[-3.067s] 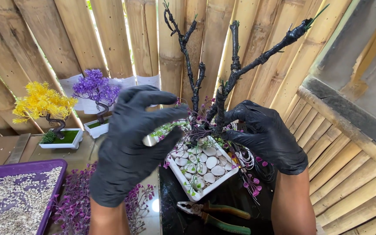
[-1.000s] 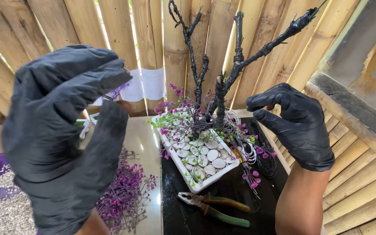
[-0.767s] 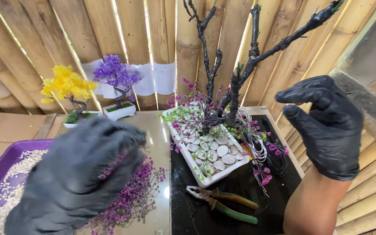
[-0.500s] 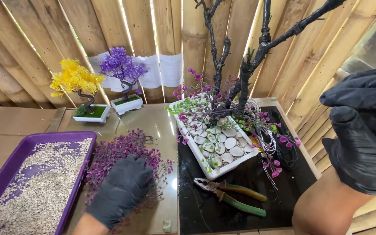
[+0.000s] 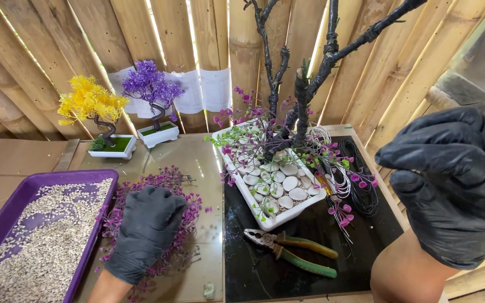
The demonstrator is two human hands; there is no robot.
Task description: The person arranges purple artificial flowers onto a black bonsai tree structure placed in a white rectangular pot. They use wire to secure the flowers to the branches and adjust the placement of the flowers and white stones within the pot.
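My left hand [image 5: 144, 230], in a black glove, presses down on a heap of pink artificial flower sprigs [image 5: 189, 188] on the glass tabletop; whether it grips any I cannot tell. My right hand [image 5: 453, 182], also gloved, hovers close to the camera at the right with fingers curled and nothing in it. Between them stands a white rectangular pot [image 5: 248, 193] filled with white pebbles [image 5: 287, 185], holding a bare black tree [image 5: 304, 84] with a few pink and green sprigs at its base.
Green-handled pliers [image 5: 293, 252] lie on the black mat [image 5: 360, 247] in front of the pot. Coiled wire [image 5: 357, 179] sits right of it. A purple tray [image 5: 7, 216] of gravel is at left. Small yellow [image 5: 91, 106] and purple [image 5: 150, 87] trees stand by the bamboo wall.
My left hand came off the tree, swung up past the camera, then dropped onto the pink sprigs at left. My right hand let go of the tree and drew back toward the camera.
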